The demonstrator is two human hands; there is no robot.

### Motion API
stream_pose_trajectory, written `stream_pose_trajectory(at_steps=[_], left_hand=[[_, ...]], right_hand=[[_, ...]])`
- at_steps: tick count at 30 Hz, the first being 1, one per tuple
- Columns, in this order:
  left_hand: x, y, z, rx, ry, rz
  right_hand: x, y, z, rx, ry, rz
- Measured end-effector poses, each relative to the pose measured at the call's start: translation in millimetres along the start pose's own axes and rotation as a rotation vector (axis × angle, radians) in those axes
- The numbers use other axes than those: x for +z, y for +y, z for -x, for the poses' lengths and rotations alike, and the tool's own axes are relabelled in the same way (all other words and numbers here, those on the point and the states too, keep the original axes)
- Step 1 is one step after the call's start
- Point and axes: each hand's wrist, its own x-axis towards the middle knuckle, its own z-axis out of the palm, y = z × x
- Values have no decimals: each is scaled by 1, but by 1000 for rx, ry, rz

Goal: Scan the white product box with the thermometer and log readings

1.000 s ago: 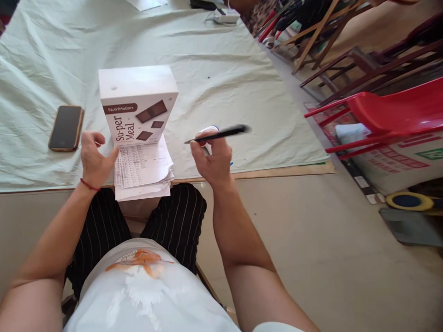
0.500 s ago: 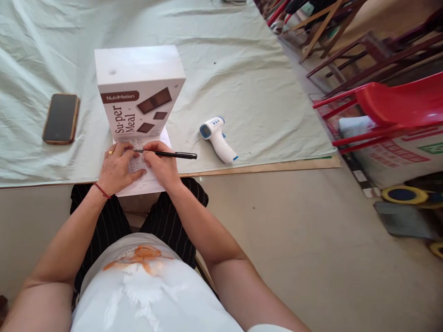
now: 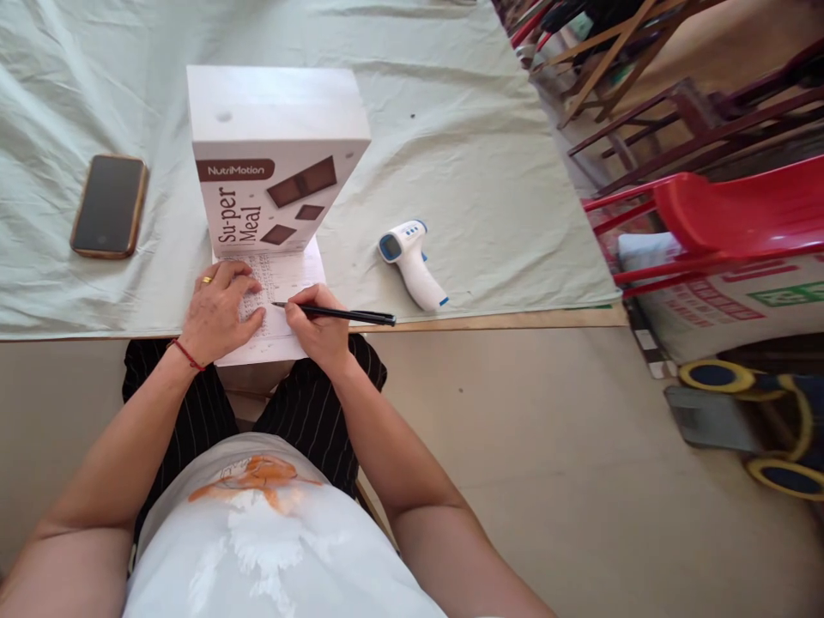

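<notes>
A black pen (image 3: 357,316) is pinched in my right hand (image 3: 322,330), its tip pointing left onto a sheet of paper (image 3: 289,273). Small printed or written marks cover part of the sheet, too fine to read. My left hand (image 3: 219,311) lies on the paper's left side with its fingers spread; it wears a ring and a red wrist string. Behind both hands stands a white box (image 3: 283,103) marked "NutriMotion Su-per Meal", upright at the far end of the sheet. The sheet's near end overhangs the table edge.
A phone (image 3: 111,206) lies at the left on the pale green tablecloth (image 3: 476,172). Right of my hands is a white infrared thermometer (image 3: 412,264). Beyond the table's right side stand a red plastic chair (image 3: 740,206), a printed sack (image 3: 708,300) and wooden folding furniture (image 3: 682,120).
My right hand has moved right and slightly nearer me with the pen, away from my left fingers. My left hand stays on the paper. The whole view has shifted a little.
</notes>
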Motion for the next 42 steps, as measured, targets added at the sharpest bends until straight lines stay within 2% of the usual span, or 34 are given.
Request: stream_pose_trajectory(at_steps=[9,35,42], left_hand=[[0,1,0,5,9,-2],[3,-1,2,33,44,-15],[1,1,1,21,16,-72]], right_hand=[[1,0,0,0,-53,24],[1,-1,-2,-11,-73,61],[1,3,-1,-82,-39,44]])
